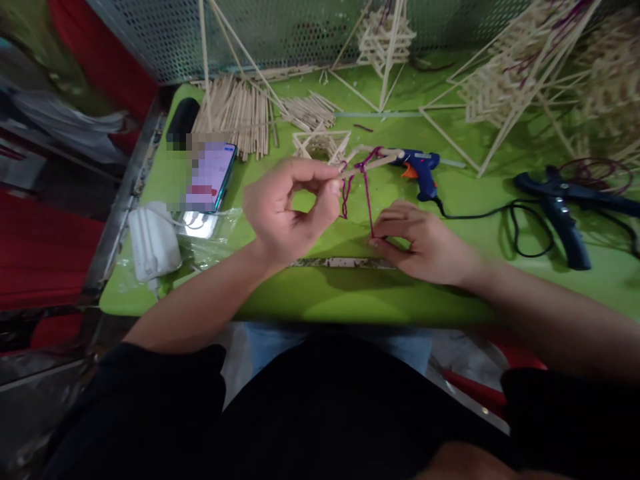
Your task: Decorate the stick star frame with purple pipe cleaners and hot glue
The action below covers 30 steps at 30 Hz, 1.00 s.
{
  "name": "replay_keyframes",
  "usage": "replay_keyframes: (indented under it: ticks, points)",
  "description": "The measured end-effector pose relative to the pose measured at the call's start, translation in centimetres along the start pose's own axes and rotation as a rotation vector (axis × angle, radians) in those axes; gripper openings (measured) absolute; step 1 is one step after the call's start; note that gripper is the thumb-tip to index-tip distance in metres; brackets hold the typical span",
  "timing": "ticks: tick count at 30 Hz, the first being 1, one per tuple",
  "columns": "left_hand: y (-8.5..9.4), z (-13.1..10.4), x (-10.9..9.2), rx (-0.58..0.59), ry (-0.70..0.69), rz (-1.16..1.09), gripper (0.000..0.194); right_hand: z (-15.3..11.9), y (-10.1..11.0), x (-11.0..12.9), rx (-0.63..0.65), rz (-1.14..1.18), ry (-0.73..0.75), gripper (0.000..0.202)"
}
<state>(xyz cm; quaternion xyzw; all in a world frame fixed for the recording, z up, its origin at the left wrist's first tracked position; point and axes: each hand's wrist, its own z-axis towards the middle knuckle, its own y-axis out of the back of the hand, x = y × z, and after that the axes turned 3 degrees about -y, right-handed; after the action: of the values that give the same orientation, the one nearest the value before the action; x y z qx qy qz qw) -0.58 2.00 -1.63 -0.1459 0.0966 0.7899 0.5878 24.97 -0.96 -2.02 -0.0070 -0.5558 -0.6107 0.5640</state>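
Note:
My left hand pinches the end of a thin wooden stick between thumb and fingers, above the green table. Purple yarn is looped around the stick and runs down to my right hand, whose thumb and fingertips are closed on its lower end. Another strand of the yarn hangs in a loop beside my left fingertips. Just beyond the stick lies a blue glue gun with an orange trigger. A small frame of glued sticks sits behind my left hand.
Piles of loose sticks lie at the back left. Tall stick structures stand along the back and right. A phone and a white charger are at left. Dark-handled cutters and a black cord lie at right.

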Motion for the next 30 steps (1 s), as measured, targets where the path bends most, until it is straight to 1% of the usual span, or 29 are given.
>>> replay_keyframes:
  ticks: [2, 4, 7, 10, 13, 15, 20, 22, 26, 27, 30]
  points:
    - [0.1, -0.1, -0.3, 0.052, 0.015, -0.023, 0.014, 0.0, -0.1, -0.2, -0.028, -0.103, 0.015, 0.016]
    - [0.3, -0.1, -0.8, 0.12, 0.048, -0.02, 0.011, -0.1, -0.2, -0.3, -0.123, -0.111, -0.025, 0.022]
    - [0.6, -0.3, -1.7, 0.205, 0.089, 0.012, 0.008, -0.4, -0.2, 0.2, -0.236, 0.093, -0.135, 0.036]
    - [0.7, -0.5, -2.5, 0.251, 0.083, 0.025, 0.011, -0.6, -0.4, 1.0, -0.321, 0.321, -0.228, 0.037]
    - [0.6, -0.8, -2.9, 0.308, 0.096, 0.066, 0.01, -0.6, -0.7, 1.8, -0.398, 0.402, -0.277, 0.034]
    - [0.5, -1.0, -3.0, 0.342, 0.099, 0.093, 0.007, -0.5, -0.9, 2.1, -0.447, 0.397, -0.296, 0.036]
    - [0.7, -1.4, -2.8, 0.375, 0.119, 0.091, 0.003, -0.1, -1.0, 2.1, -0.617, 0.302, -0.238, 0.049]
    - [0.8, -1.5, -2.7, 0.393, 0.131, 0.071, 0.003, -0.1, -0.9, 2.1, -0.633, 0.252, -0.228, 0.051]
    - [0.6, -1.4, -2.9, 0.403, 0.131, 0.055, 0.002, -0.4, -0.7, 2.1, -0.615, 0.155, -0.219, 0.054]
    - [0.5, -1.4, -3.0, 0.392, 0.125, 0.054, 0.002, -0.5, -0.7, 2.1, -0.613, 0.131, -0.221, 0.052]
    - [0.3, -1.3, -3.2, 0.367, 0.115, 0.061, 0.005, -0.6, -0.7, 2.2, -0.642, 0.041, -0.24, 0.038]
